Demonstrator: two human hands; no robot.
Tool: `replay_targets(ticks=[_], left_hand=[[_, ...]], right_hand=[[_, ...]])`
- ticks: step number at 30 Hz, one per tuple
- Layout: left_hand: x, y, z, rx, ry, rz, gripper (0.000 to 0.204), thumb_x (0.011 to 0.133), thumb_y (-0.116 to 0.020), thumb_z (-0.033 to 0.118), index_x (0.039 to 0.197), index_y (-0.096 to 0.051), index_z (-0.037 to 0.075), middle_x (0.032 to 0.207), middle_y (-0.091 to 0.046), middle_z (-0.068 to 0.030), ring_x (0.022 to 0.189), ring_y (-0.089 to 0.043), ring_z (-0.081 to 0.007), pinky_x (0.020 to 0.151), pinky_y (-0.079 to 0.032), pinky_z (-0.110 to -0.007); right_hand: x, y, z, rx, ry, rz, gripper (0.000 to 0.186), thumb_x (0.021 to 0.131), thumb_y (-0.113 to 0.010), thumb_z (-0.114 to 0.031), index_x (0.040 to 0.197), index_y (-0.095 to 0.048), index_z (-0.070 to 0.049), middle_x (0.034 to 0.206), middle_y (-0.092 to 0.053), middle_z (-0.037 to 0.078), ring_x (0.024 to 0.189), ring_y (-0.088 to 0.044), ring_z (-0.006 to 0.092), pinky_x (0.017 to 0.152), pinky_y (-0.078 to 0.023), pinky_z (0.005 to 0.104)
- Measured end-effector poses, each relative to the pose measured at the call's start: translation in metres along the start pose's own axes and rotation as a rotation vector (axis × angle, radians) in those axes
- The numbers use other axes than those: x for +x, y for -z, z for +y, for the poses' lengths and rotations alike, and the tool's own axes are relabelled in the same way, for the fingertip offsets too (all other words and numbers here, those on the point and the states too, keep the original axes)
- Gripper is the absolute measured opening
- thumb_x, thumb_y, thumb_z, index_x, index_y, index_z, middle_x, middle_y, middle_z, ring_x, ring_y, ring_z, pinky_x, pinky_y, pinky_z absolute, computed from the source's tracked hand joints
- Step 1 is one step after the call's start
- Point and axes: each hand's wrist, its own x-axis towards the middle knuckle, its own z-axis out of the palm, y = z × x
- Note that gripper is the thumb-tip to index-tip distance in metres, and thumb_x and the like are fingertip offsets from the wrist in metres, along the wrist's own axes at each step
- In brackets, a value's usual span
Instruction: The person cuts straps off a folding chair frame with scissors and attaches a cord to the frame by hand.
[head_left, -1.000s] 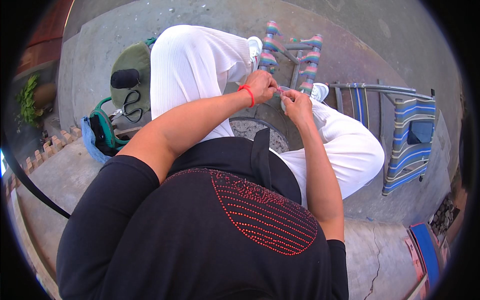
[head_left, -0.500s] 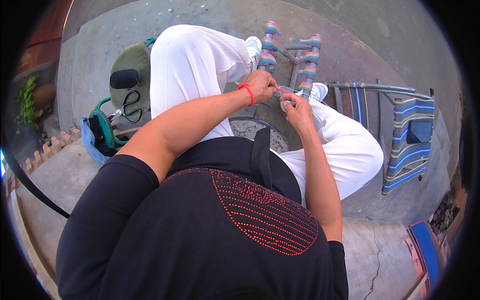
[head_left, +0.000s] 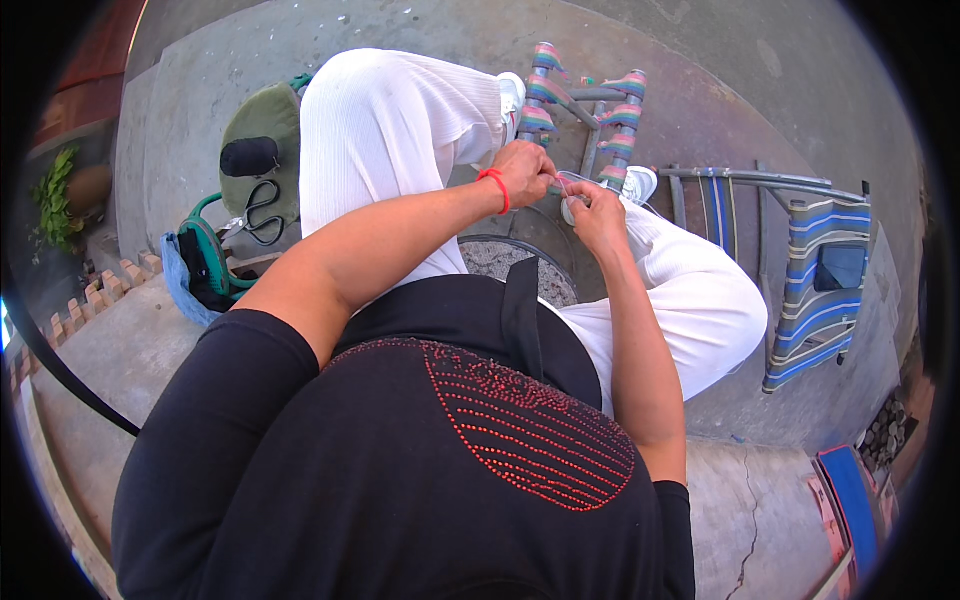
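Note:
My left hand, with a red cord bracelet at its wrist, is closed in a pinch in front of me. Its fingertips meet something small and pinkish that I cannot make out. Close beside it, my right hand pinches a thin pale thread, which loops between the two hands. Just beyond them stands a grey metal frame, its two tubes wound with rainbow-striped cloth strips. The frame's near end is hidden behind my hands.
On my left, a green stool seat carries black-handled scissors and a dark thread spool. A green-rimmed bag stands beside it. To the right lies a folding chair with blue-striped fabric and a dark pouch.
My right hand has shifted very slightly, and its fingers have come closer together. The pinkish piece between my hands shows less now. My left hand has barely moved.

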Motion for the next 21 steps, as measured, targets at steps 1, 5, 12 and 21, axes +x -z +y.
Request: replay_targets(ticks=[1, 5, 12, 21], left_hand=[[0.000, 0.000, 0.000, 0.010, -0.015, 0.003, 0.012, 0.067, -0.058, 0.012, 0.073, -0.066, 0.006, 0.072, -0.059, -0.0108, 0.071, -0.057, -0.0279, 0.064, -0.043, -0.037], [-0.001, -0.001, -0.002, 0.017, -0.011, 0.005, 0.012, 0.067, -0.058, 0.012, 0.073, -0.066, 0.006, 0.071, -0.059, -0.0105, 0.070, -0.057, -0.0283, 0.063, -0.043, -0.037], [0.000, -0.001, -0.001, -0.007, -0.020, 0.023, 0.013, 0.066, -0.057, 0.011, 0.074, -0.066, 0.007, 0.069, -0.058, -0.0117, 0.071, -0.057, -0.0287, 0.065, -0.044, -0.037], [0.001, -0.004, -0.006, -0.010, -0.047, 0.036, 0.015, 0.066, -0.056, 0.012, 0.076, -0.067, 0.009, 0.075, -0.061, -0.0125, 0.073, -0.058, -0.0299, 0.066, -0.045, -0.038]], right_hand=[[0.001, 0.000, -0.001, -0.015, 0.013, 0.006, 0.015, 0.073, -0.056, -0.011, 0.085, -0.062, -0.006, 0.078, -0.062, 0.013, 0.074, -0.060, 0.0268, 0.067, -0.044, 0.0336], [0.002, -0.004, -0.004, 0.001, 0.001, 0.024, 0.015, 0.073, -0.057, -0.013, 0.086, -0.063, -0.006, 0.079, -0.063, 0.012, 0.073, -0.060, 0.0262, 0.068, -0.044, 0.0339], [0.014, -0.011, -0.015, 0.047, -0.124, 0.117, 0.012, 0.074, -0.059, -0.016, 0.079, -0.059, -0.006, 0.072, -0.060, 0.015, 0.073, -0.060, 0.0268, 0.065, -0.044, 0.0366], [0.035, 0.012, -0.025, -0.375, 0.110, 0.184, 0.009, 0.071, -0.061, -0.017, 0.075, -0.065, -0.010, 0.074, -0.061, 0.015, 0.076, -0.059, 0.0292, 0.066, -0.045, 0.0389]])
